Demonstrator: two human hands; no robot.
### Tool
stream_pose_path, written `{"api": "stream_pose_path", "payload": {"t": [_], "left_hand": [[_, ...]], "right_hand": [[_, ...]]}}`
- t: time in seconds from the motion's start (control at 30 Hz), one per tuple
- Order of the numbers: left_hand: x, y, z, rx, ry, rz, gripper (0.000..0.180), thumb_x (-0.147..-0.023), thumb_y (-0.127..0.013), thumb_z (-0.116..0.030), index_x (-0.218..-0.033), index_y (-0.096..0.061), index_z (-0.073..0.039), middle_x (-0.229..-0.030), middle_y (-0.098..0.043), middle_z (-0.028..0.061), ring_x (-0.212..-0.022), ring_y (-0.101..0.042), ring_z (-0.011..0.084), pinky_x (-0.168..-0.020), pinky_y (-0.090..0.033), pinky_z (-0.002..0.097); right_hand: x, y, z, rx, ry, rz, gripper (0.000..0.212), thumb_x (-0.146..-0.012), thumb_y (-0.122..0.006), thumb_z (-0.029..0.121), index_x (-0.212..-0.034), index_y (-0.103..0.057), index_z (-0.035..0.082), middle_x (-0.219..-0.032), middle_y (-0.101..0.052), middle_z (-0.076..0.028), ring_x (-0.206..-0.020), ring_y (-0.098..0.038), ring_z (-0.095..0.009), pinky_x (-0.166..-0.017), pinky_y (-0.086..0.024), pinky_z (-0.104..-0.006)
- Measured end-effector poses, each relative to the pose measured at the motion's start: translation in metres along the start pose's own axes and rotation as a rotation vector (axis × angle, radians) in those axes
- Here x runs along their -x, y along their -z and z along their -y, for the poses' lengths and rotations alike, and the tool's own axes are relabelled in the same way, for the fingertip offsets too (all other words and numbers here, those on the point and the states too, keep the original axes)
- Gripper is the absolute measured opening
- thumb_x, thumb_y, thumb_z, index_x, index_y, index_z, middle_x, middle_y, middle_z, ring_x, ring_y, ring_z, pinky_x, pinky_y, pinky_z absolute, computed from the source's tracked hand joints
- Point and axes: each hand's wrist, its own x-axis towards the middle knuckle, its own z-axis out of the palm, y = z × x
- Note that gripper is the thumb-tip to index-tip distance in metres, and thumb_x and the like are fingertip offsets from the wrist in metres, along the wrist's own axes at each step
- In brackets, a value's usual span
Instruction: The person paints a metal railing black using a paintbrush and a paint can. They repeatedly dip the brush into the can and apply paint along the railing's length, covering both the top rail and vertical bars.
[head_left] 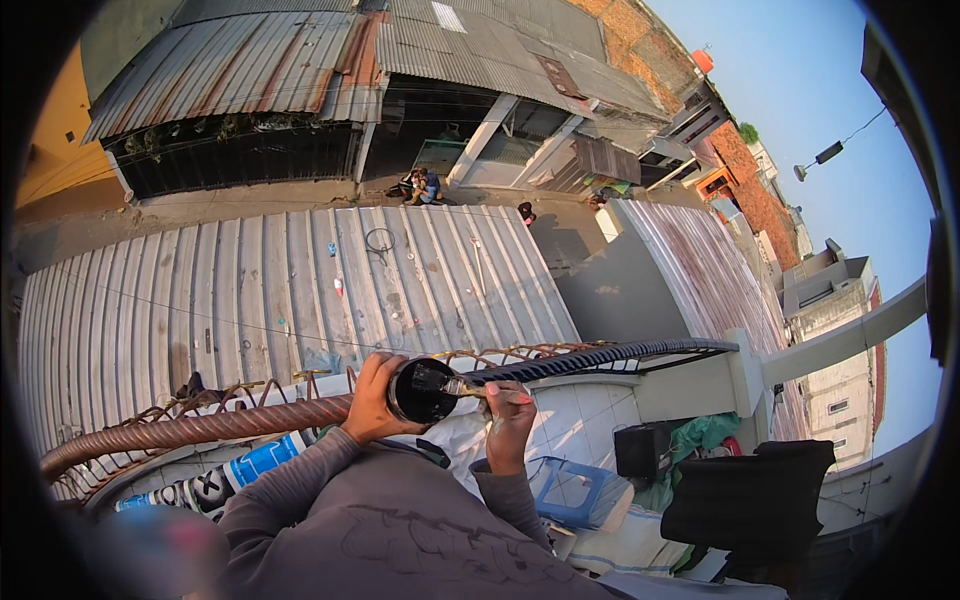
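My left hand [370, 400] is wrapped round a round can of black paint [422, 391], held up close to the balcony railing. In my right hand [509, 425] is a paintbrush [488, 391], gripped by its handle, with its bristle end at the can's right rim. Whether the bristles touch the paint is too small to tell. Behind the can runs the twisted handrail [250, 420]. Its left stretch is reddish brown, and its right stretch is glossy black.
Below the rail stands a curved white balcony wall. A blue-and-white plastic container [570, 492], a black box [643, 450], green plastic [700, 436] and a hanging black cloth [750, 495] are at the right. Beyond the rail lies a corrugated metal roof [290, 270], with people in the street past it.
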Motion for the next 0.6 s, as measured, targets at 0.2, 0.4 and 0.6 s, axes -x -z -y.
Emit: {"api": "stream_pose_path", "payload": {"t": [0.2,0.4,0.6], "left_hand": [[0.0024,-0.0017,0.0028,-0.027,-0.018,0.008,0.097,-0.051,-0.098,-0.035,-0.13,-0.053,-0.001,-0.114,-0.053,0.0177,-0.106,-0.056,0.0363,-0.092,-0.047,0.0462],[-0.0003,-0.0003,0.0024,-0.047,-0.049,-0.019,0.096,-0.052,-0.098,-0.036,-0.13,-0.053,-0.001,-0.115,-0.053,0.0179,-0.106,-0.057,0.0368,-0.092,-0.047,0.047],[-0.0003,-0.0004,0.0029,-0.015,-0.045,-0.031,0.096,-0.052,-0.098,-0.036,-0.13,-0.053,0.0,-0.114,-0.054,0.018,-0.105,-0.057,0.0369,-0.092,-0.047,0.0471]], "right_hand": [[0.0072,0.0033,-0.0044,-0.145,-0.138,-0.021,0.014,-0.093,-0.074,0.016,-0.095,-0.063,0.006,-0.084,-0.064,-0.001,-0.065,-0.056,-0.011,-0.058,-0.045,-0.026],[0.0084,-0.0038,0.0002,-0.14,-0.106,-0.05,0.019,-0.091,-0.076,0.017,-0.091,-0.066,0.0,-0.078,-0.063,-0.003,-0.068,-0.053,-0.01,-0.062,-0.041,-0.0266],[0.0088,-0.0041,0.0014,-0.137,-0.111,-0.081,0.017,-0.091,-0.076,0.016,-0.091,-0.066,0.001,-0.081,-0.06,0.0,-0.071,-0.051,-0.008,-0.065,-0.039,-0.0246]]}}
